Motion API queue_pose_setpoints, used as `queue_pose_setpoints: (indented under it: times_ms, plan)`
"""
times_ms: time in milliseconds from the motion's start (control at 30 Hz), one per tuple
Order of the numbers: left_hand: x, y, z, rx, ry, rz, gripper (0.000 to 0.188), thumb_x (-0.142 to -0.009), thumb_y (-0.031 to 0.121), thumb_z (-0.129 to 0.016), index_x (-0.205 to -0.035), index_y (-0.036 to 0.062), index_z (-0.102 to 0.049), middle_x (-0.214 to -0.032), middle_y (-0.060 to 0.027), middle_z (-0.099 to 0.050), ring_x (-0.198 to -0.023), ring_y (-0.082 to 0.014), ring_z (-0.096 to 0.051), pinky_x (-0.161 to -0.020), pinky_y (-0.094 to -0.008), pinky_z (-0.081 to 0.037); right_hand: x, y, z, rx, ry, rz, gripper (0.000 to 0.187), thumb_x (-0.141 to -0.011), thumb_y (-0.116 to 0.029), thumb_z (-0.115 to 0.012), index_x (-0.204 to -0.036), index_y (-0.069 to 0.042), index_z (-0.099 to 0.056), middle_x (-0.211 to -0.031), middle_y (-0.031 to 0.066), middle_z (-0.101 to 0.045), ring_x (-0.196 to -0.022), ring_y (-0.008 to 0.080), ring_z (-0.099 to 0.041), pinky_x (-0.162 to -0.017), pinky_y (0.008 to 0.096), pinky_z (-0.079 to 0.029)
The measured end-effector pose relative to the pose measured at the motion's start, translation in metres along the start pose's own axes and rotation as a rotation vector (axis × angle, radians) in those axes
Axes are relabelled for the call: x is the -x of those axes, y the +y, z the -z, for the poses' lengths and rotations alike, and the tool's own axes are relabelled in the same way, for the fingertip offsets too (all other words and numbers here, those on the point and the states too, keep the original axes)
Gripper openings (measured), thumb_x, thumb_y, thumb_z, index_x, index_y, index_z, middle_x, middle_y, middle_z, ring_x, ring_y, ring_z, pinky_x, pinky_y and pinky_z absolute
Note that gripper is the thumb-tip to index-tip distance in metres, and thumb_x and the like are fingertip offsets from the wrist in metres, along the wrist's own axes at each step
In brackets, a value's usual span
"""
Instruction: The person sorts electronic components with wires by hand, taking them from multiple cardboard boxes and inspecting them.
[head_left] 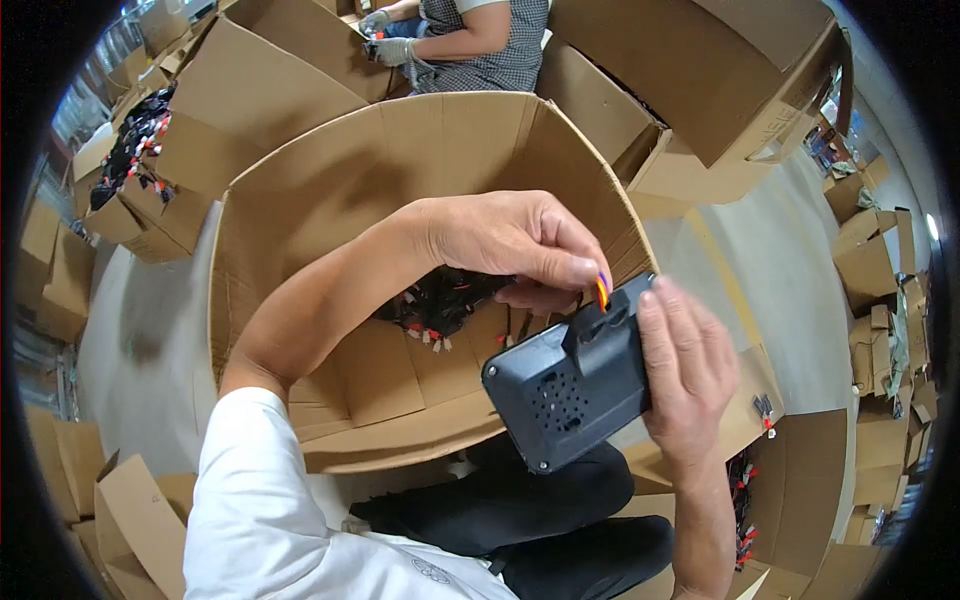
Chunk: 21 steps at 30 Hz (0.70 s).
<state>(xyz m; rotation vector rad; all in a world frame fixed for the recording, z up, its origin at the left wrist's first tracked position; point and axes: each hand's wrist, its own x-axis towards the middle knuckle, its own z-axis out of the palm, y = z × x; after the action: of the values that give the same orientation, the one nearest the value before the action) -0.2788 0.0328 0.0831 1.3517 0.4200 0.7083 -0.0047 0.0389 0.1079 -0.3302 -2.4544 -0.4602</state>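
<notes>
Right hand (690,375) clamps the stiff, light-looking dark device (570,385) by its edge; left fingertips (575,270) pinch its orange connector (602,293) (delicate, probably).

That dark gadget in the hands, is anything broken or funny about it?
Nothing looks broken. The right hand holds the dark device back-side up and tilted, while the left hand pinches a small orange-and-purple piece at its top edge. Its case looks whole.

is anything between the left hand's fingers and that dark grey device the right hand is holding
Nothing visible. The left hand pinches a small orange piece right at the top edge of the dark grey device, which the right hand grips over the open cardboard box.
</notes>
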Motion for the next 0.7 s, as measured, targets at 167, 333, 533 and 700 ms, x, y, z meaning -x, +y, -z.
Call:
queue_pose_setpoints:
  times_ms: [167, 333, 533, 700]
  plan:
    - [-0.002, -0.104, 0.134, -0.489, 0.878, 0.266, 0.042, -0.097, 0.04, -0.057, -0.11, 0.0007, -0.068, -0.094, -0.0102, -0.068, -0.082, -0.0193, -0.066, -0.069, -0.031, -0.057, 0.074, 0.007, -0.017, -0.006, -0.232, -0.259, 0.038, -0.08, -0.003, -0.06, -0.116, 0.008, -0.061, -0.121, 0.0248, -0.062, -0.107, 0.0409, -0.063, -0.09, 0.0467, -0.052]
    - [0.068, -0.235, 0.242, -1.151, 1.175, 0.683, 0.053, -0.09, 0.046, -0.062, -0.113, -0.0014, -0.066, -0.115, -0.0196, -0.066, -0.102, -0.0354, -0.065, -0.089, -0.044, -0.053, 0.104, -0.012, -0.024, -0.091, -0.245, -0.401, 0.04, -0.077, 0.003, -0.055, -0.115, 0.013, -0.059, -0.12, 0.0299, -0.06, -0.11, 0.0463, -0.061, -0.092, 0.0516, -0.051]
    - [0.075, -0.286, 0.248, -1.198, 0.981, 1.303, 0.029, -0.089, 0.022, -0.061, -0.112, 0.0065, -0.069, -0.12, -0.0193, -0.065, -0.114, -0.0355, -0.062, -0.092, -0.0512, -0.048, 0.111, -0.012, -0.021, -0.149, -0.268, -0.532, 0.042, -0.074, 0.005, -0.055, -0.116, 0.014, -0.06, -0.117, 0.0293, -0.063, -0.109, 0.0467, -0.062, -0.092, 0.0519, -0.051]
    - [0.095, -0.265, 0.223, -1.285, 0.851, 1.429, 0.028, -0.086, 0.011, -0.061, -0.112, 0.0052, -0.068, -0.122, -0.0202, -0.065, -0.112, -0.0377, -0.063, -0.089, -0.0504, -0.051, 0.117, -0.01, -0.02, -0.343, -0.243, -0.671, 0.061, -0.057, 0.001, -0.074, -0.116, 0.007, -0.06, -0.11, 0.0228, -0.066, -0.099, 0.0378, -0.066, -0.088, 0.0416, -0.053]
